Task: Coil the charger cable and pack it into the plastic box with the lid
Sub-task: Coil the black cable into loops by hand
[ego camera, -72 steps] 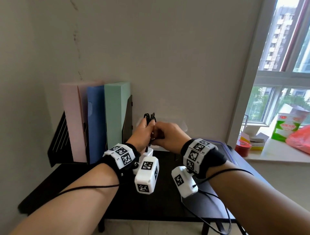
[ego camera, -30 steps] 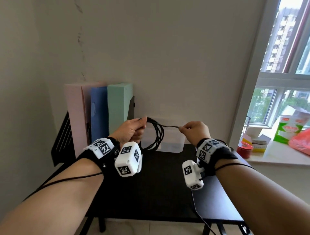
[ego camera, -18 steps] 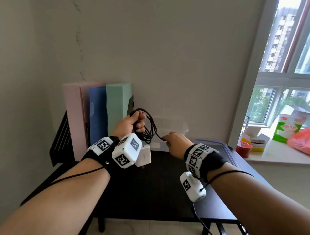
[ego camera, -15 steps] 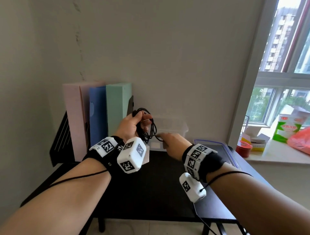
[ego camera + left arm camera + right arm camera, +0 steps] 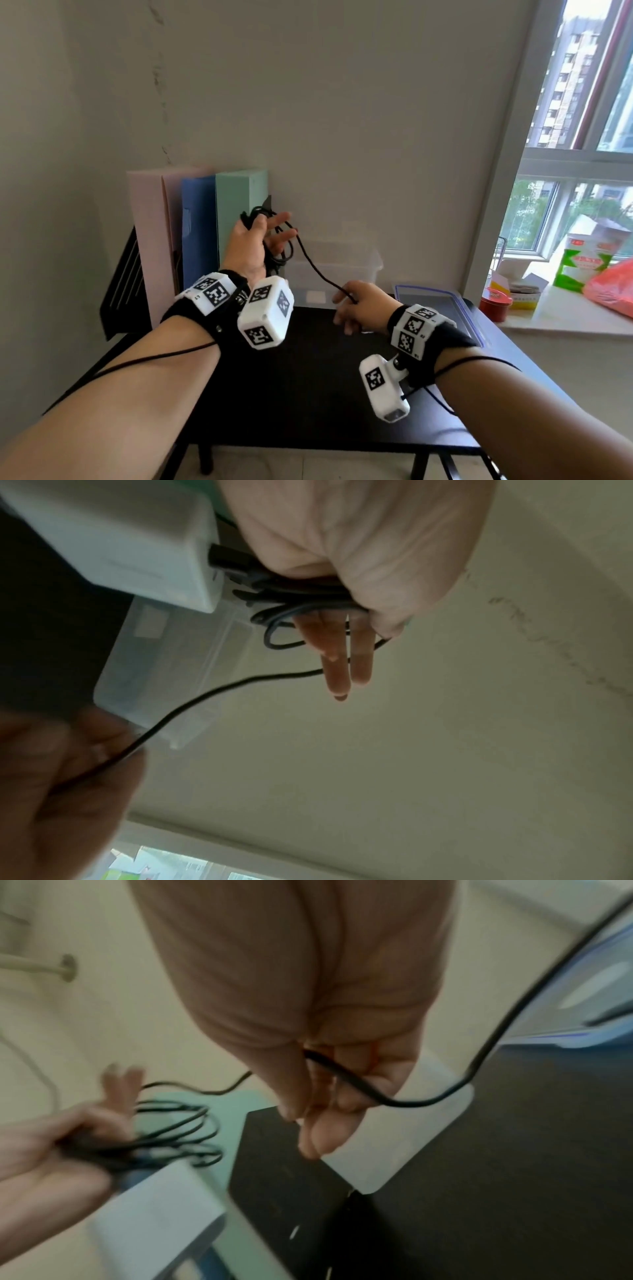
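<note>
Pulling away from the coil-gripping left hand (image 5: 255,240), the right hand (image 5: 359,308) has drawn its pinched charger cable (image 5: 317,270) taut for another loop.

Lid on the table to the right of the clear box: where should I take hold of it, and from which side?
Take the lid by its near long edge, coming from the front with the right hand. It lies flat on the table, and the plastic box crowds its left side.
</note>
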A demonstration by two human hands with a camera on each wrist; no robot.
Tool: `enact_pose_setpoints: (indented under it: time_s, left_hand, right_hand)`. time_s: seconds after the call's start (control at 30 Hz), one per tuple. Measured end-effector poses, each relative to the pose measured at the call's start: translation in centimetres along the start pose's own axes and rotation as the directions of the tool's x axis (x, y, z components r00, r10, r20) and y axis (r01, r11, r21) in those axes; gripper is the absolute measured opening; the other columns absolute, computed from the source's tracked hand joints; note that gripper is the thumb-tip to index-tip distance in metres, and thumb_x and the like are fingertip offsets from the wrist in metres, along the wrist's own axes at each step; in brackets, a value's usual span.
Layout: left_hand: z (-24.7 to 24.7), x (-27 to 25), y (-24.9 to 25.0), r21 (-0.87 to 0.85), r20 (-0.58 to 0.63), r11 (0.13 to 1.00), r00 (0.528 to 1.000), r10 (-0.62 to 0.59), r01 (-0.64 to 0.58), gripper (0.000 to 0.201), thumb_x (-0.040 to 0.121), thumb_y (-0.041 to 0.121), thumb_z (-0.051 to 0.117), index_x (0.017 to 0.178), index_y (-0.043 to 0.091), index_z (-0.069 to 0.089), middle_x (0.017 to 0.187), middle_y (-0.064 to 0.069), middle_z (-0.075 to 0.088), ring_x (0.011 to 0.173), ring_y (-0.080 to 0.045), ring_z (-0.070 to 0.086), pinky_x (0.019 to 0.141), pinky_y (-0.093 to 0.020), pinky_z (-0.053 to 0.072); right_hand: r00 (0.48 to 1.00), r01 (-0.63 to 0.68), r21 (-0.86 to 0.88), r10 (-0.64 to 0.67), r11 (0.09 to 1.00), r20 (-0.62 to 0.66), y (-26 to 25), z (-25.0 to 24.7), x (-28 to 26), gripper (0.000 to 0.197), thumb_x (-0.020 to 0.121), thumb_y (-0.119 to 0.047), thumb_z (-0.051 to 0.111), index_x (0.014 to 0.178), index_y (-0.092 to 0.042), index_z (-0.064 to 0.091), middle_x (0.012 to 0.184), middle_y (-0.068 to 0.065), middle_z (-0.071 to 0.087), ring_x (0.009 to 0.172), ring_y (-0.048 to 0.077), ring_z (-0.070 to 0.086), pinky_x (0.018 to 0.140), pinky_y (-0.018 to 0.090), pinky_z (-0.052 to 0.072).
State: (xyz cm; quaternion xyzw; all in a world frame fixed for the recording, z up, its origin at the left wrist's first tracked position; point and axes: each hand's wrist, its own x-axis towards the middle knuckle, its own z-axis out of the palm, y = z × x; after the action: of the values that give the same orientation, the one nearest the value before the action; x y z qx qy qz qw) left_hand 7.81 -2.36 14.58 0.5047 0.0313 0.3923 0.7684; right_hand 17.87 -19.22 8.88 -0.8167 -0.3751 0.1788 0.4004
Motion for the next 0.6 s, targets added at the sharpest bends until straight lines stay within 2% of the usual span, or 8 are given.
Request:
enact_pose_setpoints:
  time_s: [0.03, 0.17, 0.23, 0.33, 0.37, 0.43, 0.5, 0.6]
  left_hand:
    - [-0.3, 0.2, 0.2, 0.017, -0.021, 1.000, 1.000, 0.019, -0.018, 0.014, 0.099, 0.019, 0.030, 0.098, 0.015, 0.044, 0.087, 0.001, 0.070, 0.055, -0.008, 0.069, 0.039, -0.014, 0.042]
    - [-1.5, 0.8, 0.2, 0.000, -0.096, 0.999, 0.994, 0.046, -0.046, 0.017, 0.098, 0.020, 0.031, 0.107, 0.013, 0.043, 0.093, 0.000, 0.069, 0.059, -0.008, 0.070, 0.039, -0.014, 0.041]
    - [-1.8, 1.0, 0.1, -0.044, -0.123, 0.998, 0.992, 0.030, -0.036, 0.025, 0.098, 0.021, 0.031, 0.118, 0.008, 0.040, 0.097, -0.002, 0.068, 0.062, -0.009, 0.072, 0.041, -0.016, 0.042]
    - [-1.7, 0.6, 0.1, -0.088, -0.093, 0.996, 0.996, -0.010, 0.002, 0.017, 0.098, 0.020, 0.032, 0.107, 0.012, 0.045, 0.093, 0.000, 0.071, 0.063, -0.011, 0.072, 0.041, -0.016, 0.044]
    - [-1.5, 0.4, 0.0, -0.086, -0.065, 0.996, 0.997, -0.030, 0.024, 0.015, 0.098, 0.020, 0.033, 0.101, 0.014, 0.046, 0.088, 0.003, 0.074, 0.060, -0.010, 0.071, 0.041, -0.015, 0.043]
    - [-0.9, -0.1, -0.2, -0.069, 0.022, 0.995, 0.997, -0.075, 0.076, 0.014, 0.098, 0.021, 0.033, 0.094, 0.016, 0.046, 0.080, 0.007, 0.077, 0.056, -0.009, 0.069, 0.040, -0.014, 0.042]
    - [-0.2, -0.7, -0.6, -0.036, 0.107, 0.994, 0.989, -0.101, 0.106, 0.016, 0.098, 0.021, 0.034, 0.087, 0.018, 0.045, 0.086, 0.005, 0.076, 0.058, -0.009, 0.070, 0.041, -0.015, 0.043]
    - [1.2, -1.7, -1.1, 0.054, 0.208, 0.994, 0.972, -0.109, 0.100, 0.011, 0.098, 0.019, 0.035, 0.096, 0.015, 0.045, 0.099, -0.003, 0.071, 0.072, -0.014, 0.072, 0.051, -0.019, 0.050]
  right_hand:
    - [1.000, -0.002, 0.032, 0.001, 0.999, 0.023, 0.5, -0.3, -0.2, 0.003, 0.093, -0.006, 0.050, 0.094, -0.008, 0.051, 0.071, 0.006, 0.063, 0.040, 0.004, 0.057, 0.040, 0.016, 0.041]
    - [0.999, 0.040, 0.139, -0.041, 0.990, -0.001, 2.5, -1.4, -0.6, 0.016, 0.094, -0.012, 0.053, 0.078, -0.012, 0.055, 0.061, 0.006, 0.058, 0.041, 0.003, 0.057, 0.050, 0.013, 0.048]
    - [0.994, 0.047, 0.136, -0.033, 0.990, -0.105, 3.2, -1.9, -0.6, 0.020, 0.096, -0.021, 0.052, 0.080, -0.016, 0.063, 0.060, 0.002, 0.054, 0.043, 0.004, 0.051, 0.049, 0.012, 0.043]
    - [0.931, 0.038, 0.146, 0.018, 0.989, -0.364, 3.1, -2.5, -0.5, 0.025, 0.094, -0.029, 0.052, 0.089, -0.017, 0.073, 0.060, -0.006, 0.051, 0.054, 0.007, 0.045, 0.053, 0.014, 0.037]
    - [0.902, 0.023, 0.084, 0.015, 0.996, -0.432, 2.7, -2.6, -0.4, 0.025, 0.093, -0.031, 0.054, 0.091, -0.018, 0.074, 0.064, -0.006, 0.057, 0.061, 0.009, 0.051, 0.059, 0.018, 0.041]
    - [0.893, -0.083, -0.239, -0.035, 0.967, -0.449, 1.6, -2.7, -0.4, 0.027, 0.092, -0.037, 0.050, 0.094, -0.023, 0.073, 0.085, 0.000, 0.069, 0.083, 0.020, 0.063, 0.074, 0.029, 0.050]
    - [0.913, -0.137, -0.576, -0.122, 0.806, -0.388, 0.0, -2.1, -0.4, 0.031, 0.093, -0.040, 0.043, 0.103, -0.026, 0.069, 0.102, 0.003, 0.071, 0.097, 0.027, 0.064, 0.080, 0.033, 0.051]
    - [0.942, -0.018, -0.790, -0.253, 0.613, -0.218, -2.1, -1.1, -0.4, 0.034, 0.095, -0.041, 0.039, 0.110, -0.024, 0.065, 0.110, 0.004, 0.069, 0.102, 0.028, 0.064, 0.079, 0.032, 0.048]
